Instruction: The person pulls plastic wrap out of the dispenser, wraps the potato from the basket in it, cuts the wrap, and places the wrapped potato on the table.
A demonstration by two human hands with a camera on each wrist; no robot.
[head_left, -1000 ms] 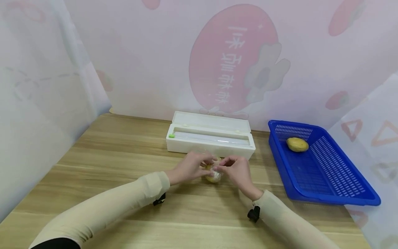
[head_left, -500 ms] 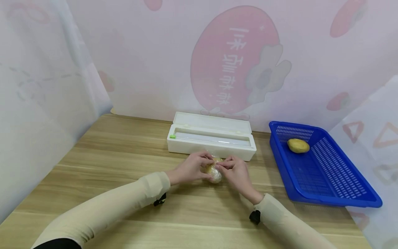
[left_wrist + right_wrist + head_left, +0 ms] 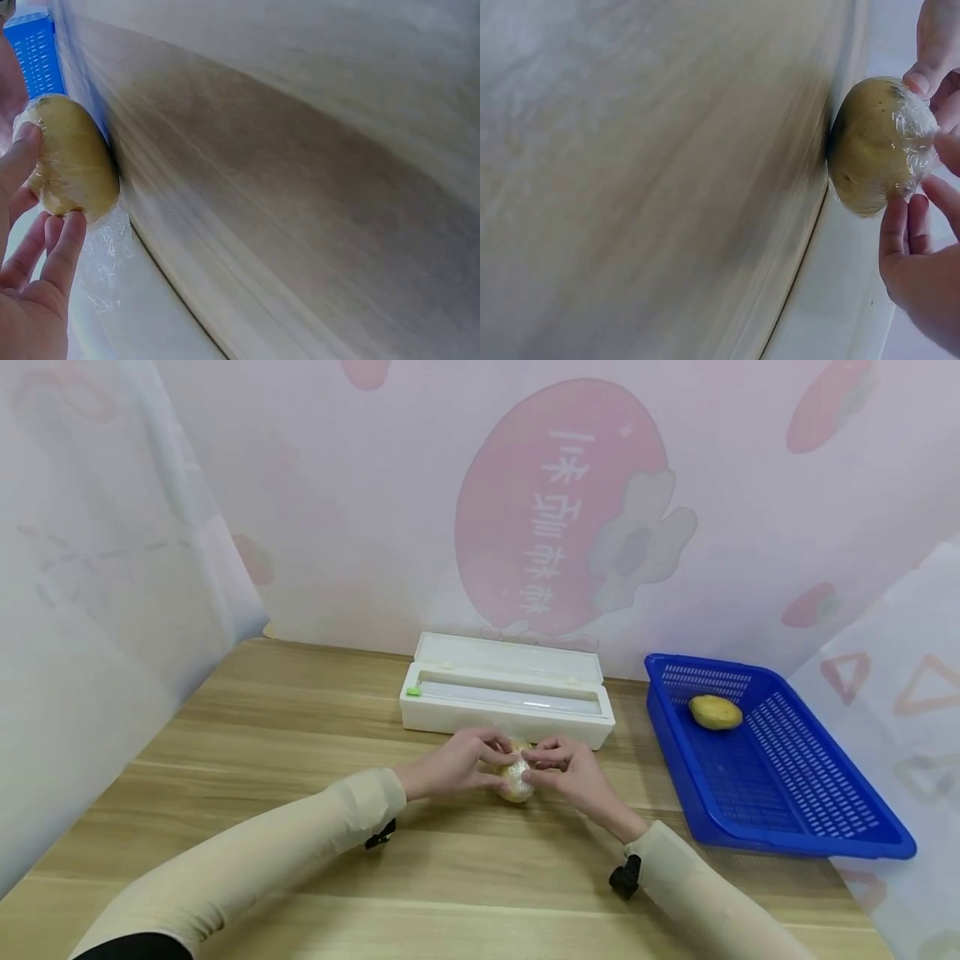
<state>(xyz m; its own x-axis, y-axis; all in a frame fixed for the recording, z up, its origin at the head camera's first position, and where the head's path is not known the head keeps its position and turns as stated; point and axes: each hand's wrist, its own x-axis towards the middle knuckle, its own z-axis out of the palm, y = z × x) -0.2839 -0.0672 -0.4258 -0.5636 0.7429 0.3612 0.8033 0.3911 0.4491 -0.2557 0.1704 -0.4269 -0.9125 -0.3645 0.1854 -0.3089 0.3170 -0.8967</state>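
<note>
A yellow potato (image 3: 516,790) wrapped in clear cling film (image 3: 913,133) rests on the wooden table in front of the white box. My left hand (image 3: 456,766) holds it from the left, thumb nearer me and fingers on the far side. From the right, my right hand (image 3: 581,783) has its thumb and fingertips on the bunched film on top of the potato. In the left wrist view, a loose flap of film hangs past one end of the potato (image 3: 79,157). My fingers partly hide the upper side.
The white film dispenser box (image 3: 508,718), with its lid (image 3: 508,653) raised and a green slider (image 3: 413,692) at its left end, stands just behind the hands. At right, a blue plastic basket (image 3: 780,842) holds one potato (image 3: 716,712). Patterned cloth hangs behind.
The film has been drawn in closer over the potato's top. My right thumb and fingers have spread slightly apart on it. My left hand stays nearly in place; box and basket are unmoved.
</note>
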